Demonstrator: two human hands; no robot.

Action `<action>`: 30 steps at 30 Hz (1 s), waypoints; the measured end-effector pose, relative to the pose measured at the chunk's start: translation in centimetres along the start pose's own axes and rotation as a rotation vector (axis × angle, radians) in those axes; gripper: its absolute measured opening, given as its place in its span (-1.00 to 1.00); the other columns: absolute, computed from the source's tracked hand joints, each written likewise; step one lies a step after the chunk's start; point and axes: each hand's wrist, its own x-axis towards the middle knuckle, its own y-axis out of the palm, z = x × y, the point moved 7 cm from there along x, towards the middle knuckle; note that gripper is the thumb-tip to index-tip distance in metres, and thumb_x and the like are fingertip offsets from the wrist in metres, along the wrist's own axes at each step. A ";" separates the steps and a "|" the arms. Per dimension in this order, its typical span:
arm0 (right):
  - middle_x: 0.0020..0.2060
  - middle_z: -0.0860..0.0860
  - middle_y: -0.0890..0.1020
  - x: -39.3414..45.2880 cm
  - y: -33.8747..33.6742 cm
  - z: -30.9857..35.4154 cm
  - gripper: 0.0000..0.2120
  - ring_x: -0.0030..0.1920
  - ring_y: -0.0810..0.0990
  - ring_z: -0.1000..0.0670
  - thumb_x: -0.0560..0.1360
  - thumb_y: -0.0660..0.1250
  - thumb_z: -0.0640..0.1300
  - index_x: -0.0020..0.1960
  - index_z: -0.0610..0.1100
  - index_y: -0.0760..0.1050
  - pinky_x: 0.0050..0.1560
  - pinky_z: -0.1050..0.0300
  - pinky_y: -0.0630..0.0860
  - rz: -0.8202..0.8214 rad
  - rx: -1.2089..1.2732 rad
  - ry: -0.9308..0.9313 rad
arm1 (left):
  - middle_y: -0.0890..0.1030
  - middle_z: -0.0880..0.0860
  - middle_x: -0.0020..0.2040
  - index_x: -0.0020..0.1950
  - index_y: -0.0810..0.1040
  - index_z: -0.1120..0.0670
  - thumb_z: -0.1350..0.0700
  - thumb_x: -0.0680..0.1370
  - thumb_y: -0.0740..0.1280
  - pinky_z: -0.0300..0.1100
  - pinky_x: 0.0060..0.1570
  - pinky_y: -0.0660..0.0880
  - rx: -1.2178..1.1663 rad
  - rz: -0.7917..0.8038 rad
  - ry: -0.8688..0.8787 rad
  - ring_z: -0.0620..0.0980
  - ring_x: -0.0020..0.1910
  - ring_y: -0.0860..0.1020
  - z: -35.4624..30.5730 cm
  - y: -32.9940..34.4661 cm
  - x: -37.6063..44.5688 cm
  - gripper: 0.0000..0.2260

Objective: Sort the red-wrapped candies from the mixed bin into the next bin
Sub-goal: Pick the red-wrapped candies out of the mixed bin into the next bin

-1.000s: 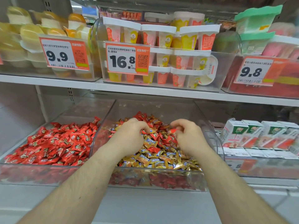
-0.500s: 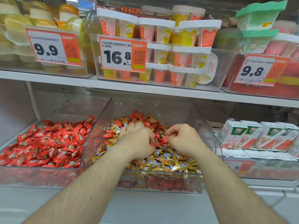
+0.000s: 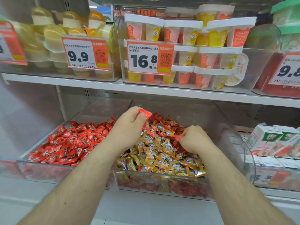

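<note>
- The shelf carries clear tubs of cups with price tags above two bins.
- The mixed bin, centre, holds gold and red-wrapped candies, the red ones mostly at its far end.
- The next bin, just left, holds only red candies.
- The left hand is raised over the mixed bin, pinching a red candy.
- The right hand is low in the pile, fingers curled round another red wrapper.
</note>
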 end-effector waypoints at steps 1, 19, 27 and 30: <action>-0.11 -0.25 0.60 -0.4 -1.0 0.0 -0.81 -0.21 0.51 -0.11 0.46 0.27 -0.15 -0.19 -0.25 0.56 -0.21 0.13 0.40 -0.052 0.153 0.006 | 0.58 0.00 -0.35 -0.09 0.52 0.07 0.12 0.66 0.10 -0.23 -0.42 0.36 -0.061 0.001 -0.016 -0.08 -0.45 0.38 0.1 -0.4 -0.2 -0.76; -0.21 -0.20 0.55 -5.1 -2.1 3.1 -0.83 -0.55 0.30 0.05 0.44 0.26 -0.25 -0.10 -0.36 0.54 -0.47 0.16 0.31 -0.064 1.317 0.211 | 0.29 -0.05 0.03 0.09 0.51 -0.26 -0.20 0.46 0.31 -0.04 0.12 0.27 1.055 0.017 0.146 0.08 0.14 0.30 0.4 -3.7 -0.3 -0.78; -0.19 -0.18 0.71 -4.7 -1.3 3.1 -0.77 -0.48 0.33 0.06 0.44 0.24 -0.28 -0.40 -0.19 0.41 -0.41 0.16 0.35 -0.010 1.508 0.314 | 0.30 0.02 0.11 0.14 0.58 -0.23 -0.03 0.50 0.36 0.00 0.10 0.27 1.307 -0.044 0.061 0.14 0.16 0.26 1.8 -0.6 0.6 -0.77; -0.26 -0.14 0.69 -4.8 -1.1 3.2 -0.76 -0.48 0.33 0.06 0.46 0.24 -0.27 -0.39 -0.19 0.41 -0.40 0.15 0.36 -0.014 1.498 0.332 | 0.32 0.03 0.09 0.04 0.63 -0.17 0.09 0.50 0.31 0.01 0.07 0.28 1.312 -0.083 0.056 0.14 0.13 0.27 2.2 -0.3 1.2 -0.79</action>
